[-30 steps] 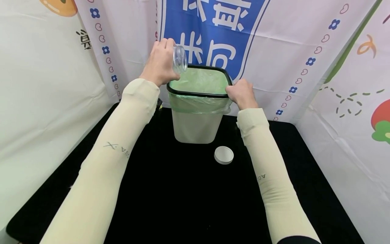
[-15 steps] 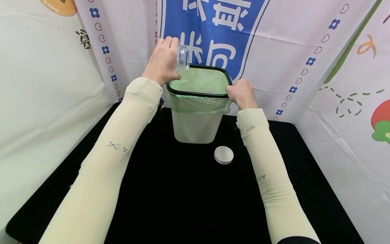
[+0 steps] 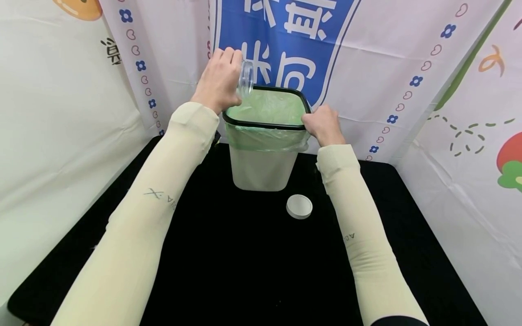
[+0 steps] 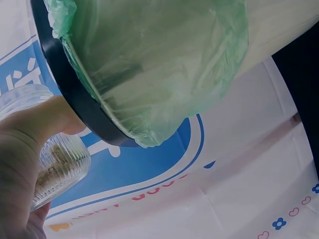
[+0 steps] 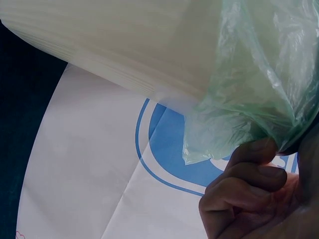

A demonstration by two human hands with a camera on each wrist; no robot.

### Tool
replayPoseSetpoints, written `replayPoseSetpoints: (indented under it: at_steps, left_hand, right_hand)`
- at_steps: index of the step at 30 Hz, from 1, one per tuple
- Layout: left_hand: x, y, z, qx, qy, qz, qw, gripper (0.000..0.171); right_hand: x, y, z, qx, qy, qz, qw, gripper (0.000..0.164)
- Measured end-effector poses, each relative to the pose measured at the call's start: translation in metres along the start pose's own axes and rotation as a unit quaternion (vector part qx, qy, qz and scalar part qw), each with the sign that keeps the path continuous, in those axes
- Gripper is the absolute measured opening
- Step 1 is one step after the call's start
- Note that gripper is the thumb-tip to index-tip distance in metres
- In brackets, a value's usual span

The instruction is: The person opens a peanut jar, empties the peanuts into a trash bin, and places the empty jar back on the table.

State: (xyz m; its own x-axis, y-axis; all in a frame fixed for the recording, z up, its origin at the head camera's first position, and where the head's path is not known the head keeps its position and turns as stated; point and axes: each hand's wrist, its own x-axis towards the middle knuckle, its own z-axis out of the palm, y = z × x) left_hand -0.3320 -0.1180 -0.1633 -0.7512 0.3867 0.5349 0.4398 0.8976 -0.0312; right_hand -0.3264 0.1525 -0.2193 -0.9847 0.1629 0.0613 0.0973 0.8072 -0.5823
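Left hand (image 3: 220,79) grips glass jar (image 3: 246,79), tipped sideways at bin's left rim (image 3: 265,125). Jar edged slightly right this past second: mouth looks better placed toward opening. Brown bits (image 4: 52,172) inside. Right hand (image 3: 324,126) grips right rim, unmoved.

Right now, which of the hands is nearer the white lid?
The right. The right hand grips the black bin rim, beyond and to the right of the white lid; the left hand, holding the glass jar near the rim's left side, is farther away.
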Motion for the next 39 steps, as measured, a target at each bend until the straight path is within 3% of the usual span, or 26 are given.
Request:
replayPoseSetpoints:
  at_steps: [13, 39]
  left_hand:
    - [0.0006, 0.0007, 0.0004, 0.031, -0.005, 0.012, 0.9994, 0.075]
    - [0.0016, 0.0039, -0.0015, 0.090, -0.003, 0.066, 0.9937, 0.066]
  right_hand:
    - [-0.0004, 0.0009, 0.0011, 0.005, 0.007, -0.003, 1.000, 0.026]
    - [-0.0004, 0.0003, 0.0007, 0.005, 0.009, -0.001, 1.000, 0.024]
